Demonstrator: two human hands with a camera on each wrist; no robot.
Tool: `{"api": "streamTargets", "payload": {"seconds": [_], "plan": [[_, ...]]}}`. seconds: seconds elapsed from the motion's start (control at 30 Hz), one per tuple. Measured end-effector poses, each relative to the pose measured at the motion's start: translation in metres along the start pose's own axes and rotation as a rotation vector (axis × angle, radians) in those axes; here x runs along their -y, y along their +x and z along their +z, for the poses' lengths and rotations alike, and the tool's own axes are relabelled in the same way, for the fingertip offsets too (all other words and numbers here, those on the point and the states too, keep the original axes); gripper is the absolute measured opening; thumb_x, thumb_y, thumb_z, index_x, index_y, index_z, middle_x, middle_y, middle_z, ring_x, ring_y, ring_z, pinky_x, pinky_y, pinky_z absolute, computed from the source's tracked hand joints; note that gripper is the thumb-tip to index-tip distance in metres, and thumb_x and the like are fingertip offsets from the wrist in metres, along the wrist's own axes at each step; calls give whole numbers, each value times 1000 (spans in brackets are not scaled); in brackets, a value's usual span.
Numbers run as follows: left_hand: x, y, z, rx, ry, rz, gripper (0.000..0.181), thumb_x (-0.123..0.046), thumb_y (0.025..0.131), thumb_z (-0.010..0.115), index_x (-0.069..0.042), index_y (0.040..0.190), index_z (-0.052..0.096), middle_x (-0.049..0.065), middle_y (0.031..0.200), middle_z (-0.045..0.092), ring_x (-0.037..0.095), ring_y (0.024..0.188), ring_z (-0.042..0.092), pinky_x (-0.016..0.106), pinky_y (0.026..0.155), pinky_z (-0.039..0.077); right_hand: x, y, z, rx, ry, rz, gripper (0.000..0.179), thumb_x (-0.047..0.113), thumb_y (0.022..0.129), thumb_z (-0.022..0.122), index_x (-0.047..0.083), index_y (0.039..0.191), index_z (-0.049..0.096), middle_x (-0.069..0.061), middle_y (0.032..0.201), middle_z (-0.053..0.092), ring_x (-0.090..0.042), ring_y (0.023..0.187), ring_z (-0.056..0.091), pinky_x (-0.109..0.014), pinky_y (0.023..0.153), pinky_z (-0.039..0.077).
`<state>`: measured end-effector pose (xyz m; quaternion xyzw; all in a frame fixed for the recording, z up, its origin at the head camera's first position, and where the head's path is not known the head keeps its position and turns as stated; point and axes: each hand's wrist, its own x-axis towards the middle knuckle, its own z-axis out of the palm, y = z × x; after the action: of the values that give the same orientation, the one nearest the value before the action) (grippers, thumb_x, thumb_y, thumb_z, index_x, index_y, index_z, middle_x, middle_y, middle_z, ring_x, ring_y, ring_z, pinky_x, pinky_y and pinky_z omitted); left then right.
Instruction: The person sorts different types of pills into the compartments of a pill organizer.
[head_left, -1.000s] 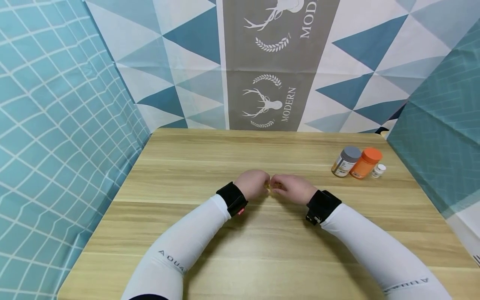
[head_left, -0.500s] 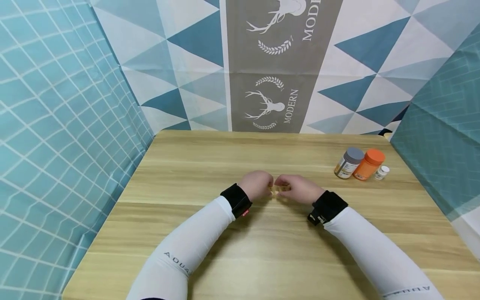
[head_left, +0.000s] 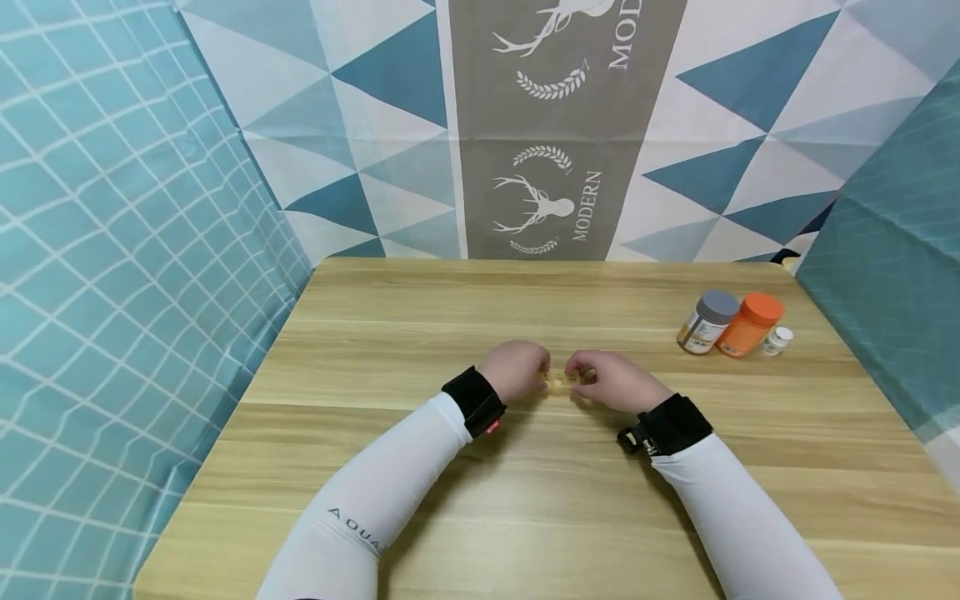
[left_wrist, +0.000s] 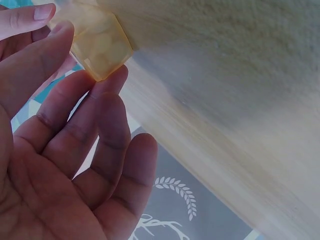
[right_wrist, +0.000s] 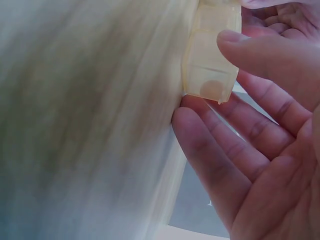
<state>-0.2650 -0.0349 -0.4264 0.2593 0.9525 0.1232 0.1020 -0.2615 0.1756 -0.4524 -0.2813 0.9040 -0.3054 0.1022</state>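
Note:
A small translucent yellow pill box [head_left: 558,382] is between my two hands, low over the middle of the table. My left hand [head_left: 513,372] pinches its left end between thumb and fingers. In the left wrist view, pale pills show through that end of the pill box [left_wrist: 106,49]. Around the other end are the thumb and fingers of my right hand [head_left: 617,381]. The right wrist view shows the pill box [right_wrist: 210,67] divided into compartments, with one round tablet visible in the end one. The thumb there overlaps its side.
At the table's back right stand a grey-capped bottle [head_left: 707,323], an orange bottle [head_left: 750,326] and a tiny white bottle [head_left: 777,341], close together. The wooden table [head_left: 420,308] meets patterned cloth at the back and both sides.
My right hand has moved to the right, away from the left, and more of the pill box shows between them. The left hand is nearly still. The view has shifted slightly.

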Motion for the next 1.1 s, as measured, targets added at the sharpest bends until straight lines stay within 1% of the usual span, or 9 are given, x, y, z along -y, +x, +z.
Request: {"api": "streamTargets", "payload": {"seconds": [0.1,0.2,0.33,0.43,0.6,0.77,0.87,1.03,1.1], "plan": [[-2,3,0,6,-18,-3,21,-23,84,80,-11,100,72,-3,100,70,9,82,60,26,81,50,-3,-2,0,-22,-26,-3,21,13,88,75,14,107,66,1,103,68,-16,96,64,-40,84,51],[-2,2,-1,3,-29,-11,22,-23,83,81,-11,100,73,-2,101,70,10,82,60,27,82,50,-2,-1,-1,-35,-44,-7,23,15,87,76,15,108,67,2,103,68,-14,94,65,-38,83,51],[0,2,0,0,-20,-8,22,-24,83,82,-12,99,72,-3,98,70,9,80,59,27,79,50,-1,0,-2,-32,-66,-21,23,17,86,78,15,106,67,3,99,68,-12,87,63,-37,81,51],[-1,2,0,-3,-5,-7,21,-25,83,82,-12,96,72,-4,94,69,10,77,58,27,77,49,-3,2,-3,-27,-70,-17,21,17,88,75,15,107,67,4,98,68,-11,88,63,-36,81,50],[-6,5,0,-5,11,-3,20,-24,83,81,-11,94,71,-3,89,68,11,75,57,28,75,49,-10,6,-7,-47,-38,25,17,21,97,63,13,110,69,3,100,68,-13,93,62,-38,84,50],[-6,6,1,-12,22,-5,21,-25,84,81,-12,96,72,-3,92,69,10,76,58,28,75,50,-13,14,-11,-71,54,78,23,23,104,52,8,113,67,-1,91,66,-15,80,59,-38,78,48],[-6,6,4,-10,23,-1,21,-26,83,81,-13,95,71,-4,91,69,9,75,58,28,73,49,-14,17,-11,-71,79,128,22,22,104,52,7,110,67,-2,84,65,-15,73,59,-37,74,48],[-5,5,5,-8,9,4,21,-26,83,82,-13,95,71,-5,91,69,9,75,58,28,73,49,-13,21,-10,-96,24,179,16,20,100,60,7,108,64,-2,86,64,-14,74,59,-36,73,48],[-5,5,3,-12,7,-1,21,-26,83,82,-13,96,71,-4,92,69,9,76,59,29,74,50,-11,22,-10,-107,1,177,14,19,98,63,7,106,62,-2,85,63,-16,73,57,-36,72,47]]}}
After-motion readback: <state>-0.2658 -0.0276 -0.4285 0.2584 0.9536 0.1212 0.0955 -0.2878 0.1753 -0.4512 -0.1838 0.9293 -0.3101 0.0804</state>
